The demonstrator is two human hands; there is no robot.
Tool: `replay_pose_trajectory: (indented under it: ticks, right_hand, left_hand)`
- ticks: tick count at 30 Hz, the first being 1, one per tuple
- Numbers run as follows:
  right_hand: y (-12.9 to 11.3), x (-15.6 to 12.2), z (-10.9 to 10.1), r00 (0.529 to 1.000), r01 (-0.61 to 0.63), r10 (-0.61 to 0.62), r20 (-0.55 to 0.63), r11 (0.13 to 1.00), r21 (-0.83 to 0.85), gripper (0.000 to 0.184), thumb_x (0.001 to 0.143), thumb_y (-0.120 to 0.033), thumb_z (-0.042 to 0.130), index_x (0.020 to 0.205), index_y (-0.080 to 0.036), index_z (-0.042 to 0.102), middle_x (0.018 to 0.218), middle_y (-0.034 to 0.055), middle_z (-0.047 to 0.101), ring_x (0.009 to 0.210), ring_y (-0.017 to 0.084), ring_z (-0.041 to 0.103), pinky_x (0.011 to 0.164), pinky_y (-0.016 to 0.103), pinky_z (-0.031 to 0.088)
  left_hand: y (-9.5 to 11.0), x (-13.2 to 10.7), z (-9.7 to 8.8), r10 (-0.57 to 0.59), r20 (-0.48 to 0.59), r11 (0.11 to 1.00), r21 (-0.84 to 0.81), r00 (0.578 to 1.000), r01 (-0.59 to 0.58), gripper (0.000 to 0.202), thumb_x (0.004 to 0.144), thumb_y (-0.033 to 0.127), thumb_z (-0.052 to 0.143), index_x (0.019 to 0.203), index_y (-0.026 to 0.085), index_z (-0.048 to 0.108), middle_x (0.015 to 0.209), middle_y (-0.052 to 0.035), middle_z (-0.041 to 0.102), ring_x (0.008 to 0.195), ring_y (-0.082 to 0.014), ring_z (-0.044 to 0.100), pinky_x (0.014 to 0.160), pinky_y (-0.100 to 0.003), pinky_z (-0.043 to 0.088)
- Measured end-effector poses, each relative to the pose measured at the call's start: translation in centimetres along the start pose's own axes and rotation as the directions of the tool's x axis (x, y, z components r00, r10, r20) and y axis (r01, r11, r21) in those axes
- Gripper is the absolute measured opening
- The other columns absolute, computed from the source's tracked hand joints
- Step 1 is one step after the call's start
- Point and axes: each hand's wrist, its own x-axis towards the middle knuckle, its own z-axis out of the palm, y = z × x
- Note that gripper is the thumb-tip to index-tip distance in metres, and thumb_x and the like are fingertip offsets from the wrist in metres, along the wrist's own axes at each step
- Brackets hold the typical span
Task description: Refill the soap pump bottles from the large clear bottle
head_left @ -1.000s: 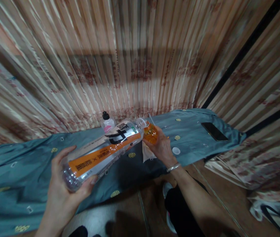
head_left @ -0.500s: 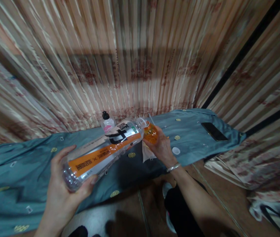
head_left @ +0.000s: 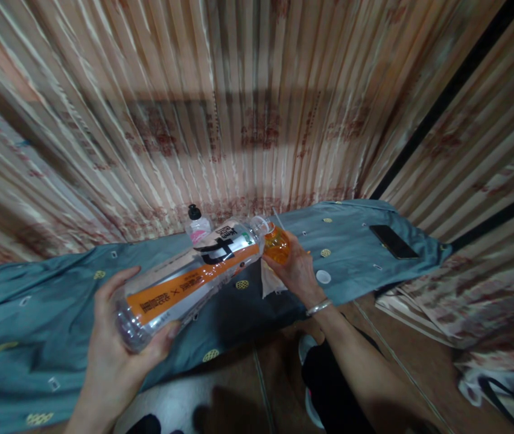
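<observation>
Two bare hands show, left hand point(head_left: 119, 340) and right hand point(head_left: 301, 271). Two clear plastic bottles: one large orange-and-silver-labelled bottle point(head_left: 193, 280) between the hands, one small black-capped bottle point(head_left: 199, 228) beyond them. One translucent orange container point(head_left: 277, 244) in the right hand; one silver-coloured bracelet point(head_left: 318, 307) on its wrist. Right of it, one round white disc point(head_left: 323, 276), one black rectangular phone point(head_left: 393, 241).

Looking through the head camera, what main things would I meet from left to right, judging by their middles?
Bare left hand, clear plastic bottle with orange-and-silver label, translucent orange rounded container, bare right hand, small round white disc, flat black rectangular phone-like object.
</observation>
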Motion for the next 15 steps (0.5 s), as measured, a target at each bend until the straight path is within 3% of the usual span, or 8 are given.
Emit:
replay_pose_trajectory:
  ticks: [6, 10, 15]
  right_hand:
    - [0.0, 0.0, 0.1, 1.0, -0.01, 0.01, 0.007, 1.0, -0.01, 0.069, 0.087, -0.043, 0.081, 0.143, -0.017, 0.052, 0.124, 0.018, 0.078, 0.109, 0.035, 0.079, 0.091, 0.051, 0.066]
    - [0.0, 0.0, 0.2, 1.0, -0.012, 0.013, 0.007, 1.0, -0.01, 0.068, 0.087, -0.043, 0.081, 0.143, -0.018, 0.053, 0.124, 0.0174, 0.078, 0.109, 0.035, 0.079, 0.091, 0.05, 0.066]
    - [0.0, 0.0, 0.2, 1.0, -0.023, 0.023, -0.002, 1.0, -0.019, 0.07, 0.086, -0.046, 0.083, 0.143, -0.018, 0.054, 0.126, 0.0175, 0.078, 0.111, 0.035, 0.078, 0.092, 0.051, 0.066]
  left_hand:
    - [1.4, -0.3, 0.2, -0.065, 0.016, 0.997, -0.029, 0.998, 0.065, 0.095, 0.066, 0.069, 0.082, 0.144, 0.024, 0.054, 0.122, -0.01, 0.069, 0.106, -0.0331, 0.072, 0.103, -0.055, 0.058]
    - [0.4, -0.1, 0.1, -0.015, 0.003, 1.0, -0.018, 1.0, 0.015, 0.094, 0.062, 0.07, 0.083, 0.141, 0.025, 0.057, 0.12, -0.0097, 0.07, 0.1, -0.032, 0.075, 0.092, -0.05, 0.064]
    - [-0.8, 0.1, -0.1, -0.003, 0.007, 1.0, -0.023, 1.0, 0.003, 0.095, 0.062, 0.068, 0.084, 0.142, 0.026, 0.056, 0.119, -0.0094, 0.07, 0.1, -0.0321, 0.075, 0.093, -0.05, 0.064]
